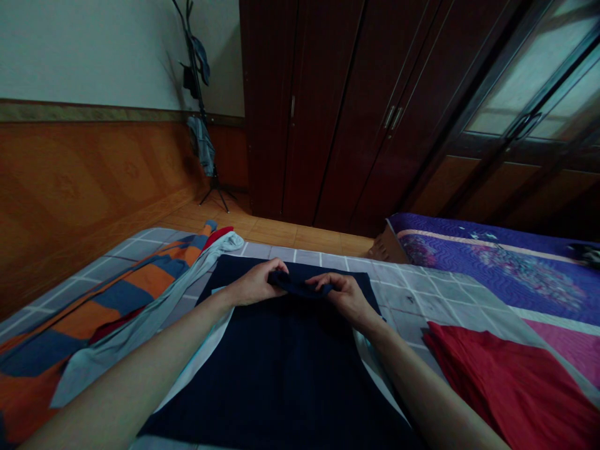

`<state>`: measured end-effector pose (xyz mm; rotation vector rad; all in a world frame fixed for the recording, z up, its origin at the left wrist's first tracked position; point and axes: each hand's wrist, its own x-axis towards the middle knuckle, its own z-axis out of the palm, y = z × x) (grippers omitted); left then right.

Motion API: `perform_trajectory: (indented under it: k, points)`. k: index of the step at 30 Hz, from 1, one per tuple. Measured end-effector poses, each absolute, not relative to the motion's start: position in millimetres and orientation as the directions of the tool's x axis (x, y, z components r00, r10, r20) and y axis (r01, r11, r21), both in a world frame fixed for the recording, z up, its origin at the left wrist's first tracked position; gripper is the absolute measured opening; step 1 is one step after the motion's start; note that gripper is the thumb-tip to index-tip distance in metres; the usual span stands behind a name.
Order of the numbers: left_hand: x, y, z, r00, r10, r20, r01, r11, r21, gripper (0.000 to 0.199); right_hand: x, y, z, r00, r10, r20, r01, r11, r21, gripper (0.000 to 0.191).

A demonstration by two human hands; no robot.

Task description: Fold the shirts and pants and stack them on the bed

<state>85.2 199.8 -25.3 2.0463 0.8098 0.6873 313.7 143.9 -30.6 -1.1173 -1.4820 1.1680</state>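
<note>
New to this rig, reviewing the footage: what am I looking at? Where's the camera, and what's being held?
There's no machine here: these are a person's two bare hands, filmed by one camera worn on their head, looking forward and down. The left hand and right hand both pinch a folded edge of a navy cloth, which lies flat on a grey checked sheet. A striped orange-and-blue cloth lies to the left, and a red cloth lies to the right.
</note>
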Motion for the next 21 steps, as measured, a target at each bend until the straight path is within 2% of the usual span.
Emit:
perform_trajectory:
  k: [3, 7, 14, 17, 21]
  points:
    - [84.0, 198.9, -21.5, 0.681, 0.716, 0.151, 0.336, -0.488, 0.806, 0.016, 313.3, 142.4, -27.7, -0.204, 0.967, 0.153, 0.034, 0.164, -0.986, 0.009]
    - [81.0, 199.5, -19.4, 0.711, 0.677, 0.191, 0.243, -0.492, 0.836, 0.018, 313.3, 140.2, -24.0, -0.24, 0.96, 0.146, -0.051, 0.138, -0.989, 0.008]
    - [75.7, 199.0, -14.8, 0.773, 0.631, 0.064, 0.237, -0.382, 0.893, 0.022, 312.6, 135.0, -15.1, -0.309, 0.946, 0.1, -0.062, 0.085, -0.994, 0.01]
    - [78.2, 198.6, -17.8, 0.743, 0.664, 0.082, 0.204, -0.342, 0.917, 0.021, 313.3, 138.4, -20.4, -0.255, 0.962, 0.098, 0.114, 0.131, -0.985, 0.013]
    - [84.8, 202.7, -31.0, 0.575, 0.811, 0.109, 0.247, -0.299, 0.922, 0.02, 317.8, 149.9, -36.2, -0.112, 0.979, 0.168, 0.459, 0.201, -0.865, 0.028]
